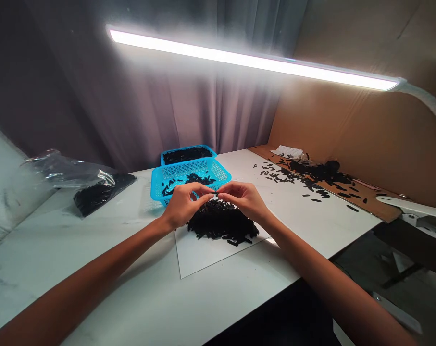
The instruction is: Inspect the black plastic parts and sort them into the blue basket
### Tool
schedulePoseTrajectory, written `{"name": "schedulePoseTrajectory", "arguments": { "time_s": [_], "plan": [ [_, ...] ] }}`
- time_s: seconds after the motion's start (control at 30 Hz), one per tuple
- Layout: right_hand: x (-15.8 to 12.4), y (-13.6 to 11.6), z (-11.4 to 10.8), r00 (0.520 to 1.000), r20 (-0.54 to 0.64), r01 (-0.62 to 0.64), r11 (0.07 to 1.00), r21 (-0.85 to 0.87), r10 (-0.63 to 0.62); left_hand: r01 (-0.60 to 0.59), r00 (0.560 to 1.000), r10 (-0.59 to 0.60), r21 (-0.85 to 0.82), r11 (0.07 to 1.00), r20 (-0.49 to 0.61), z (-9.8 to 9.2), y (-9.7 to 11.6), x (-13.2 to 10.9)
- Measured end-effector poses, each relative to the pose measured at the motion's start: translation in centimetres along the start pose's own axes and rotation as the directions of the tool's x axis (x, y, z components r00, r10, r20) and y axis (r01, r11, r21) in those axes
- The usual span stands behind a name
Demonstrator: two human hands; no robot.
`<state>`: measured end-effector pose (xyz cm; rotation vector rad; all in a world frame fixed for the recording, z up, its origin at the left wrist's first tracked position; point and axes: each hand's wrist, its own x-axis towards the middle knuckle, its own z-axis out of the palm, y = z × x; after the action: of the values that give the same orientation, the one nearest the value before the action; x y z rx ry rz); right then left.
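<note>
My left hand (185,204) and my right hand (245,198) meet fingertip to fingertip, both closed in a pinch. Between them is a small, thin black strip (216,193), its ends covered by my fingers. Just below my hands lies a heap of similar black pieces (223,223) on a white sheet (192,259). Right behind my left hand stands a blue perforated plastic basket (158,187) with some black pieces scattered in it. What exactly the pieces are is too small to tell.
Farther back is a second blue basket (163,159), full of black pieces. A clear plastic bag (95,194) of them lies at left. More pieces (311,173) spread over cardboard at right, near a crumpled white paper (287,152). A lit tube lamp (254,58) hangs above, clamped at right.
</note>
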<state>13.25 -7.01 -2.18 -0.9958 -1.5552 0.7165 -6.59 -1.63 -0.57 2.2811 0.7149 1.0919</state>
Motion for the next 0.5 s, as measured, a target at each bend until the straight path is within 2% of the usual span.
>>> {"name": "schedulePoseTrajectory", "arguments": {
  "time_s": [0.5],
  "plan": [
    [-0.09,-0.24,-0.09,0.998,-0.051,0.025,0.999,0.023,-0.023,-0.037,0.998,0.034,-0.057,0.998,-0.059,0.04,0.27,-0.07]
  ]
}}
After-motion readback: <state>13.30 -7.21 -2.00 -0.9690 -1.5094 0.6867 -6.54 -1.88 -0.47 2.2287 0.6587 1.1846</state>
